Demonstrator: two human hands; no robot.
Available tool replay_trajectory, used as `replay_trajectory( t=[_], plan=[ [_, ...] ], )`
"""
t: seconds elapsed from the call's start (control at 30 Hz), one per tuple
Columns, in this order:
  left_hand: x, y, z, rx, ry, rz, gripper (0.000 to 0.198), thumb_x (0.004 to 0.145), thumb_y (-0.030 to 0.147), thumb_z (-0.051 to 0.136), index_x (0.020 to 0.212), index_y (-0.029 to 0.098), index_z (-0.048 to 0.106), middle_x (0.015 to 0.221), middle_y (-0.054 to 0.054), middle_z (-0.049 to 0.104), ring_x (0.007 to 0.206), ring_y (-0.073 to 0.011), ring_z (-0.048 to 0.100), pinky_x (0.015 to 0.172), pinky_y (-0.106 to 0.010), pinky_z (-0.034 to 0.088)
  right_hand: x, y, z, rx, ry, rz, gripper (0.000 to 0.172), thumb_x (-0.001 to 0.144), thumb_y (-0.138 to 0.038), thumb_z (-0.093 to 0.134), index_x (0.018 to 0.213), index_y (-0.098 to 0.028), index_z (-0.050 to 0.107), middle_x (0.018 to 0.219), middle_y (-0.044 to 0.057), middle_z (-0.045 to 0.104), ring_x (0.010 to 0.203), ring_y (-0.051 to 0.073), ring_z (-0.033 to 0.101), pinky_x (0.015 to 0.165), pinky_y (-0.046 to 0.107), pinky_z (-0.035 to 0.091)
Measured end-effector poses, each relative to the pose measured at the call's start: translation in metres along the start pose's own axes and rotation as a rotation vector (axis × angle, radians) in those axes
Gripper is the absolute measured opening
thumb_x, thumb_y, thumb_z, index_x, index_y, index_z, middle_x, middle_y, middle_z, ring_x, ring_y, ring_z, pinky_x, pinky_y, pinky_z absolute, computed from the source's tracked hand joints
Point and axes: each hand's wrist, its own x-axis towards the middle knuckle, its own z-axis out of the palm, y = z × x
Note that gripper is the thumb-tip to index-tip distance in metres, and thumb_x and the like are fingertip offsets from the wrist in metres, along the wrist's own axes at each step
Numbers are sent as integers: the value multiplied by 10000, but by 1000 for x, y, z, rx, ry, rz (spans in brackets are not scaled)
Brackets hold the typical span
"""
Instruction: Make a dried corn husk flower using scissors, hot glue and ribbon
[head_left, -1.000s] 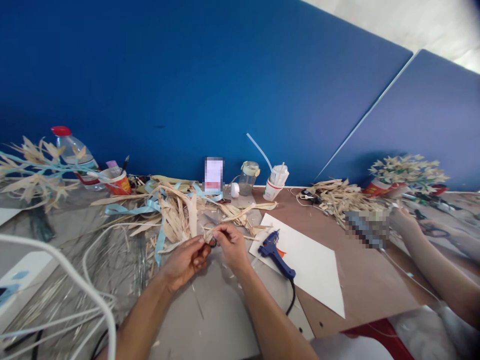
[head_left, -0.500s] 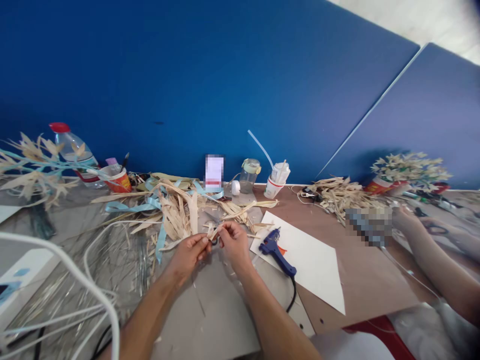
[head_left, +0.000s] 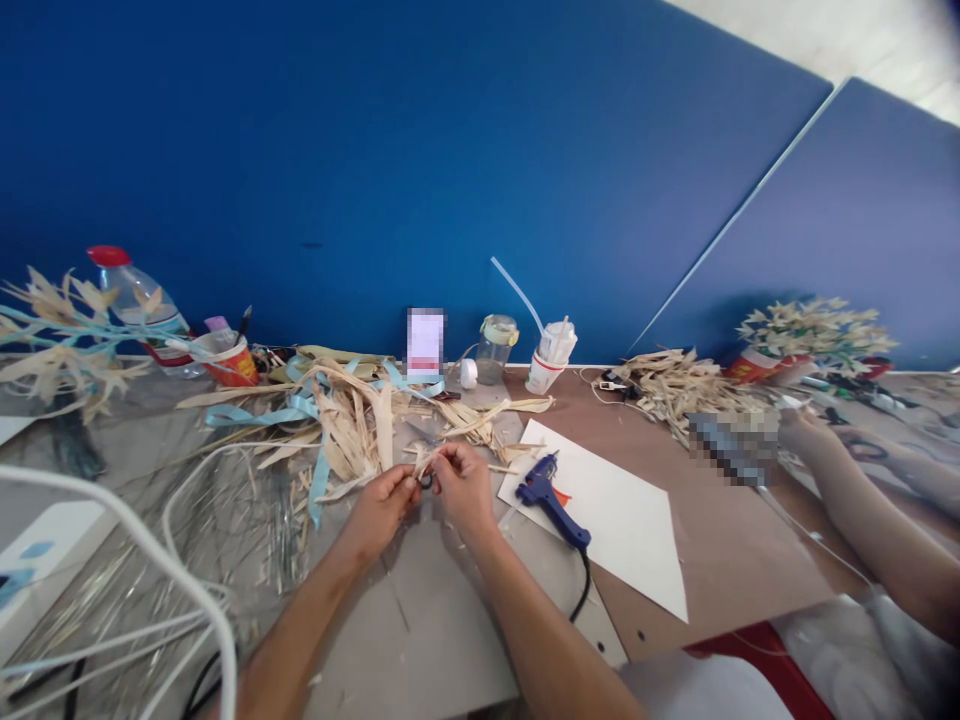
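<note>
A pale husk piece (head_left: 422, 463) is pinched between my two hands above the table (head_left: 442, 630).
My left grip (head_left: 388, 495) and right grip (head_left: 463, 483) are both closed on it, nearly meeting and hiding most of its shape. It looks thin and dry, so an uneven pull could split it, and a slackened pinch could lose it among similar scraps. A dark loop (head_left: 427, 481) sits right by the piece and might snag it; whether I hold that too, I cannot tell. Just beyond, the husk heap (head_left: 352, 430) and blue ribbon (head_left: 321, 490) crowd my left side. To my right, the glue gun (head_left: 543, 491) lies on white paper (head_left: 641, 530), where a wide sideways swing could knock it.
</note>
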Motion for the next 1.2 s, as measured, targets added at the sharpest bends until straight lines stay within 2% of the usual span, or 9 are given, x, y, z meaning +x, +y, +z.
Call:
replay_trajectory(
  t=[0.17,0.4,0.5,0.63,0.8,0.93,1.07,1.2],
  plan=[
    [-2,-1,-2,-121,-21,-7,270,755,413,665,725,148,625,574,28,479,490,-85,330,482,-233,241,0,-2,-1,30,-31,2,104,686,-277,584,661,-180,557,494,-49,554,390,71,411,407,196,334],
    [-2,4,-7,-308,-56,-156,340,654,426,770,762,125,653,649,-7,574,497,-65,370,488,-212,257,1,-2,-1,66,-71,25,141,689,-304,613,662,-179,553,494,-47,557,398,73,422,420,198,330],
    [-3,6,-6,-323,-50,-161,347,650,428,773,756,119,656,664,-16,589,502,-65,376,490,-214,268,0,-3,0,61,-55,8,134,694,-303,606,671,-180,559,501,-48,550,404,77,414,425,205,331],
    [-4,7,-4,-313,-22,-130,340,669,430,760,722,118,635,629,1,553,481,-54,337,475,-214,235,-3,-2,-1,-30,-20,-57,108,721,-288,573,683,-187,574,538,-36,563,455,101,460,473,224,371],
    [-4,7,-2,-305,-37,-116,333,680,433,751,715,133,611,596,30,499,457,-44,309,463,-213,223,-4,5,-4,-212,10,-176,94,757,-227,534,715,-194,611,630,-6,628,593,143,569,602,252,432],
    [-5,8,-1,-339,-41,-137,330,673,422,765,721,139,602,574,41,483,448,-36,285,465,-198,237,-4,11,-5,-309,11,-227,125,794,-213,515,763,-192,634,667,4,639,621,148,579,625,258,438],
    [-6,7,-1,-383,-49,-168,301,694,369,763,825,139,622,581,38,507,442,-34,280,458,-184,233,-5,11,-6,-336,11,-259,133,805,-211,514,779,-195,643,693,13,645,650,154,591,645,261,446],
    [-6,6,-3,-437,-85,-176,270,708,330,762,817,143,601,580,32,525,431,-29,284,445,-170,236,-6,7,-6,-300,1,-259,124,795,-207,518,769,-199,640,684,8,647,649,152,602,643,256,448]
  ],
)
